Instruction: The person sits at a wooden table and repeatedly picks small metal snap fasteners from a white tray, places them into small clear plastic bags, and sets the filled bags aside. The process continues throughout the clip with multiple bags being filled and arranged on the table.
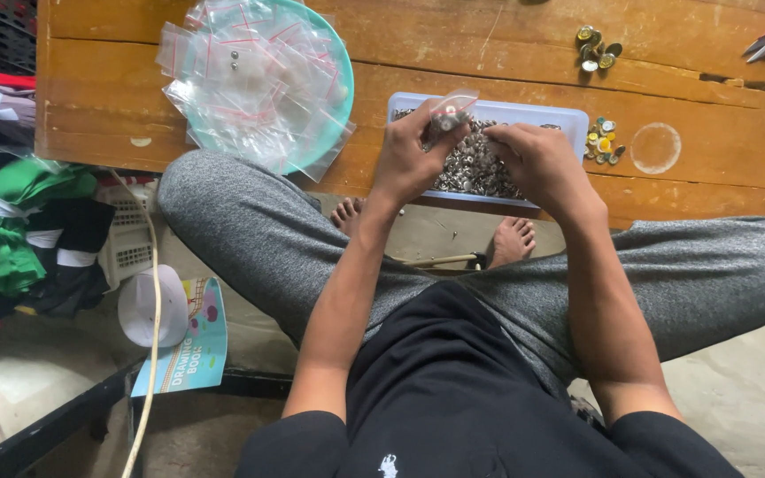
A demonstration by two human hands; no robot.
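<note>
Hands [475,155] raised over tray [577,119] w/ bag [450,108]

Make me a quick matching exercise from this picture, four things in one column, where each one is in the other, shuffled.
Things:
1. small clear bag
2. pile of empty zip bags
3. silver metal pieces
4. white cap

Places:
A. in the pale rectangular tray
B. on the floor by a booklet
C. in the left hand
D. on the teal round plate

Pairs: 1-C, 2-D, 3-A, 4-B

wooden table [710,133] | pale concrete floor [745,389] | soft daylight
</note>
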